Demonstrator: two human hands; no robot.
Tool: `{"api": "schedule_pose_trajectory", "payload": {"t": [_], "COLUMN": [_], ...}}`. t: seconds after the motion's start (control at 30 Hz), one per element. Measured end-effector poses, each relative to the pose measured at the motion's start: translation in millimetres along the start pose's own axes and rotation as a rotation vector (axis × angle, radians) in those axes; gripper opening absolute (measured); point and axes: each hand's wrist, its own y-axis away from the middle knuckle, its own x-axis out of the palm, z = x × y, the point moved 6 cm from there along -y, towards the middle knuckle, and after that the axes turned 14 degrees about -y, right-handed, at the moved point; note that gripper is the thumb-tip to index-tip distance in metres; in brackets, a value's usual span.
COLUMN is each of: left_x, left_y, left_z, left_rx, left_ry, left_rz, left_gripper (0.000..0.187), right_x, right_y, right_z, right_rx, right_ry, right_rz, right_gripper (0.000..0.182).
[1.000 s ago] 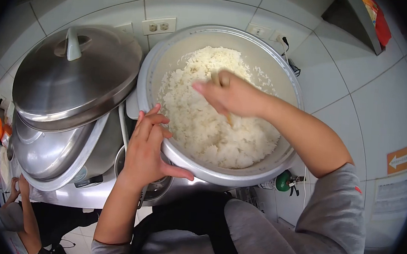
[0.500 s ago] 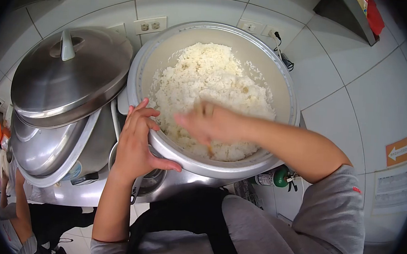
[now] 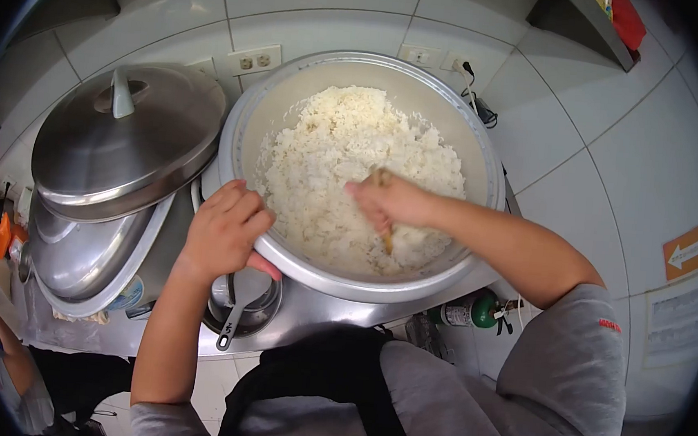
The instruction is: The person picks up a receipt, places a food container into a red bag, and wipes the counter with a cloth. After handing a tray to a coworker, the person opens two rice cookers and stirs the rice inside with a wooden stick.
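A big round metal rice pot (image 3: 242, 119) holds a heap of cooked white rice (image 3: 347, 136). My left hand (image 3: 229, 229) grips the pot's near-left rim, fingers curled over the top and thumb along the outer wall. Over the right half of the rice, my right hand (image 3: 391, 201) is wrapped around a wooden rice paddle (image 3: 387, 242). The handle's end sticks out above my fist, and the blade is buried in the rice. My fist is somewhat blurred by motion.
A large domed steel lid (image 3: 134, 135) rests tilted on another lidded steel vessel (image 3: 83, 263) at left. Near my left wrist, a ladle (image 3: 232, 323) lies in a steel bowl (image 3: 263, 314). A green cylinder (image 3: 481, 312) stands below right. Another person's arm (image 3: 8, 335) shows lower left.
My right hand with the paddle has moved right through the rice. My left hand's fingers have closed more over the rim. The ladle is now more exposed.
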Motion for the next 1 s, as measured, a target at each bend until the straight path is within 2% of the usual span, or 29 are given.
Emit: {"api": "schedule_pose_trajectory", "payload": {"t": [0.03,0.1,0.17,0.23,0.27,0.33,0.4,0.43,0.47,0.53,0.57,0.6,0.63,0.73,0.77,0.8,0.83,0.87,0.9,0.93,0.97,1.0], "left_x": [3.1,-4.5,-15.1,-16.8,-16.5,-16.1,-30.4,-42.6,-44.1,-42.9,-39.1,-23.4,-9.6,-10.5,-9.5,-8.2,-8.9,-9.4,-7.4,-9.2,-9.4,-5.2], "left_y": [-1.7,-8.8,-16.3,-26.2,-36.1,-48.4,-56.6,-53.1,-48.2,-36.3,-34.5,-34.8,-35.1,-41.3,-40.3,-39.0,-36.7,-33.8,-28.3,-20.2,-14.7,-13.1], "left_z": [-5.1,-19.7,-48.1,-87.2,-110.7,-124.7,-128.0,-119.8,-104.5,-62.9,-48.4,-29.0,-16.7,-17.2,-15.3,-13.8,-11.6,-8.9,-5.7,1.1,7.0,7.2], "left_rx": [0.017,0.010,-0.073,-0.143,-0.191,-0.252,-0.063,-0.027,-0.028,-0.129,-0.124,-0.240,-0.351,-0.317,-0.323,-0.320,-0.324,-0.329,-0.325,-0.333,-0.346,-0.354], "left_ry": [-0.072,-0.102,-0.080,-0.052,-0.031,-0.016,0.218,0.246,0.239,0.218,0.220,0.301,0.379,0.376,0.397,0.396,0.449,0.501,0.502,0.658,0.811,0.817], "left_rz": [-0.028,-0.063,-0.135,-0.073,-0.035,0.003,-0.243,-0.362,-0.363,-0.333,-0.330,-0.195,-0.057,-0.037,-0.007,-0.009,-0.075,-0.141,-0.142,-0.261,-0.382,-0.381], "left_gripper": [0.065,0.064,0.063,0.066,0.067,0.068,0.065,0.046,0.046,0.024,0.024,0.020,0.016,0.013,0.010,0.010,0.011,0.012,0.012,0.016,0.020,0.020], "right_x": [-18.4,-39.4,-74.2,-107.2,-112.4,-124.1,-122.5,-122.5,-119.1,-86.2,-67.9,-53.1,-41.2,-20.3,-16.7,-11.8,-8.4,-15.2,-18.8,-21.4,-31.7,-41.3], "right_y": [0.7,16.2,17.0,13.0,4.4,-10.8,-47.8,-68.1,-85.8,-125.9,-147.2,-165.3,-186.5,-189.4,-176.3,-165.0,-153.3,-142.7,-134.3,-126.3,-120.1,-117.2], "right_z": [1.3,46.1,76.0,93.6,100.3,115.8,123.6,124.7,124.3,124.3,115.7,100.4,71.2,31.9,31.9,30.0,32.7,39.1,40.7,43.3,67.3,90.6], "right_rx": [0.062,-0.082,-0.244,-0.388,-0.392,-0.616,-0.687,-0.762,-0.839,-0.872,-0.854,-0.833,-0.740,-0.558,-0.561,-0.452,-0.342,-0.345,-0.234,-0.120,-0.260,-0.392], "right_ry": [-0.046,0.399,0.236,-0.256,-0.253,-0.616,-0.706,-0.772,-0.841,-0.841,-0.769,-0.691,-0.708,-0.785,-0.783,-0.722,-0.662,-0.661,-0.550,-0.435,-0.268,-0.105], "right_rz": [-0.046,-0.274,-0.366,-0.384,-0.373,-0.351,-0.395,-0.444,-0.497,-0.502,-0.575,-0.648,-0.606,-0.471,-0.468,-0.371,-0.276,-0.278,-0.255,-0.234,-0.302,-0.364], "right_gripper": [0.057,0.053,0.051,0.050,0.050,0.049,0.049,0.049,0.049,0.047,0.047,0.047,0.048,0.049,0.049,0.049,0.049,0.049,0.050,0.050,0.050,0.050]}}
